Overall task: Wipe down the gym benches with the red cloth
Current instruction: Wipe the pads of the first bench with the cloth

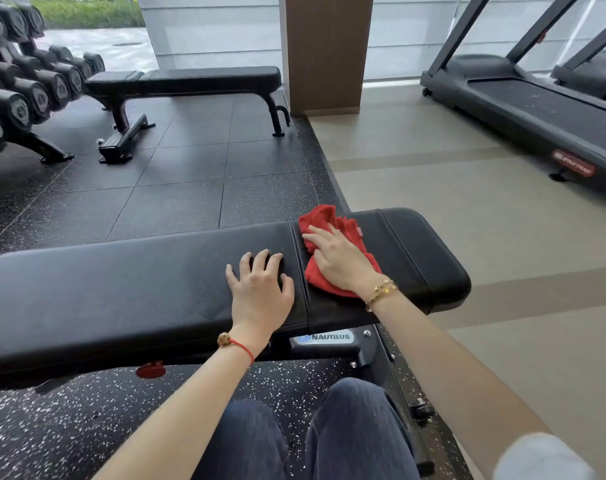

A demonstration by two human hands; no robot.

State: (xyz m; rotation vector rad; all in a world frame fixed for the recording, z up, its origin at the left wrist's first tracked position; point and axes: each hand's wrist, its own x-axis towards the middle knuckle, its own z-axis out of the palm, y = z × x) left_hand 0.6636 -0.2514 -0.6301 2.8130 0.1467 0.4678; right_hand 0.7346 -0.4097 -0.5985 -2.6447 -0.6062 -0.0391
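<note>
Head view. The near black padded vinyl gym bench (pixel 138 289) lies crosswise in front of the person, its long axis running left to right, with a seam dividing a long back pad on the left from a shorter seat pad on the right. The crumpled red cloth (pixel 332 223) lies on the seat pad, just right of that seam. The right hand (pixel 339 258) rests flat upon the cloth, fingers extended and pointing up-left, pressing rather than gripping; no curl round the fabric is visible. The left hand (pixel 260 289) lies on the back pad just left of the seam, fingers spread and slightly bent, holding nothing.

The right hand is therefore the working hand. Most of the unwiped length, by judgement, lies to the left along the pad's axis, so a stroke that way would need the left hand to move clear.

The upholstery appears smooth and faintly glossy, with rounded edges; the cloth looks soft and should slide easily.

A second black flat bench (pixel 190 79) stands well apart on the dark rubber floor tiles (pixel 190 168), beside a rack of black dumbbells (pixel 24 84). A black treadmill (pixel 537 109) stands at right on pale flooring.
</note>
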